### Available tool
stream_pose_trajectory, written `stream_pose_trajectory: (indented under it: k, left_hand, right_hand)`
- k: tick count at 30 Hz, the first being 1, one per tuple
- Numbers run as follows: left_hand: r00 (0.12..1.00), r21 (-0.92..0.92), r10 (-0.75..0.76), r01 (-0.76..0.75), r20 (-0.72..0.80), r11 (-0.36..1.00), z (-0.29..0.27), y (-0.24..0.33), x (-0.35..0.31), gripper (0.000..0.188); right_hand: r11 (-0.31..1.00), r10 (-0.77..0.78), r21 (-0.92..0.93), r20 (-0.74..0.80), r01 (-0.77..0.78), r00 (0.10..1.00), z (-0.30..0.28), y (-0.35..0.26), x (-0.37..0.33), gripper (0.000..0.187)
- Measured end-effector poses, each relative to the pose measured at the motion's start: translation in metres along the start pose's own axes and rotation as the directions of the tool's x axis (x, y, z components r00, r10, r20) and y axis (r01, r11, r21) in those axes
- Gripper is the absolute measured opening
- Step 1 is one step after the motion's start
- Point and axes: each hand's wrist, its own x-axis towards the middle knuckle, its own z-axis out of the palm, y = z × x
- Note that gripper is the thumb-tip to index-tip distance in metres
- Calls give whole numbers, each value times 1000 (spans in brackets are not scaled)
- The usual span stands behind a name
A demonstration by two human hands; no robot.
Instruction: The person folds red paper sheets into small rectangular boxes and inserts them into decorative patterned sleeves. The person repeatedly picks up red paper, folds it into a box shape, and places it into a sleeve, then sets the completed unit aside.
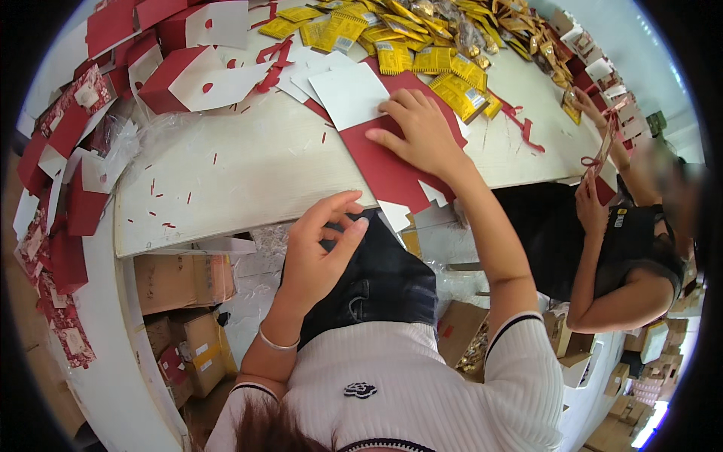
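My right hand lies flat across a flat red-and-white box blank, its fingers loosely spread and the palm on the red face. The blank's white panel points away from me, and its white tabs hang over the table's near edge. Just left of the blank, my left hand hovers by the table edge with fingers half bent and apart, holding nothing. Further white and red sheets show partly from beneath the blank.
Yellow packets are heaped at the far side of the table. Folded red-and-white boxes crowd the left, with red paper scraps nearby. To the right, another person holds a box with a ribbon. Cardboard cartons stand below.
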Motion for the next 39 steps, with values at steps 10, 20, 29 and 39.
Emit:
stream_pose_trajectory:
  k: [10,20,29,39]
  left_hand:
    - [959,324,237,-178,-153,929,6,0,2,63]
    - [868,676,471,-253,-157,692,0,28,25,93]
    - [966,109,210,-195,-151,975,0,32,27,96]
    - [859,705,447,-156,-249,692,-6,6,37,119]
  right_hand:
    - [999,32,-16,-215,-36,976,13,-4,15,31]
    - [964,175,243,-291,-104,941,-56,-100,56,34]
    - [953,233,270,-378,-134,896,-25,-84,70,35]
    - [896,351,414,-432,-163,831,-29,-119,88,27]
